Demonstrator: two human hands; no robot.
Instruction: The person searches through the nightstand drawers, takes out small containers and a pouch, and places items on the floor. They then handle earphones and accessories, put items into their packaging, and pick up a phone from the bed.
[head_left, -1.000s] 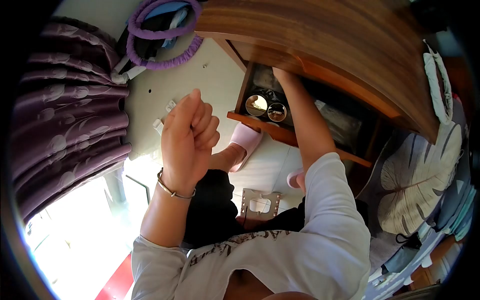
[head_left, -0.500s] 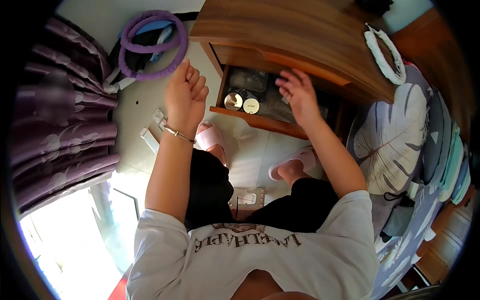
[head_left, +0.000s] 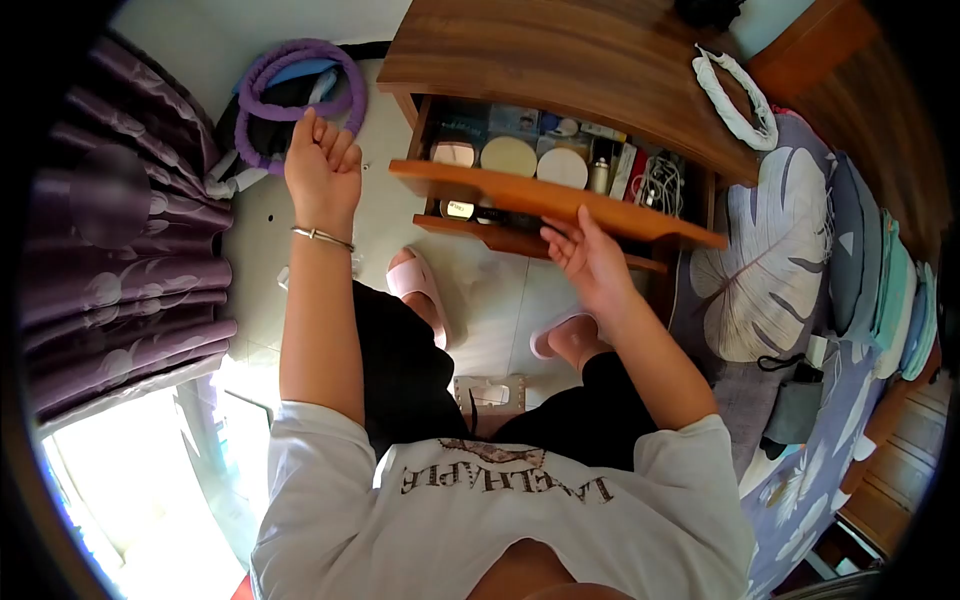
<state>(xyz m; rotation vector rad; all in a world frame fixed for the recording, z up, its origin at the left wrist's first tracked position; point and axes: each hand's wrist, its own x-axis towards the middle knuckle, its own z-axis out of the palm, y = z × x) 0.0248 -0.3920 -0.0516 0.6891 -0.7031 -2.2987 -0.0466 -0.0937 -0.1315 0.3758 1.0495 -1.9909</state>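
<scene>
My left hand, with a bangle at its wrist, is raised with its fingers curled in, and nothing shows in it. Beneath it lie purple padded rings. My right hand is at the front of the pulled-out upper drawer, thumb and fingers apart and loosely bent; whether it touches the wood I cannot tell. Inside that drawer are round lids, a small bottle and a bundle of white cables. Below, a lower drawer also stands partly out, with a dark tube visible.
The wooden cabinet top carries a white looped band at its right. A bed with a leaf-print cushion and folded cloths is on the right. A purple curtain hangs left. Pink slippers are on the floor.
The upper drawer has come out over the lower one, showing its contents. My right hand has moved down from the lower drawer's inside to the upper front. My left hand has shifted slightly left.
</scene>
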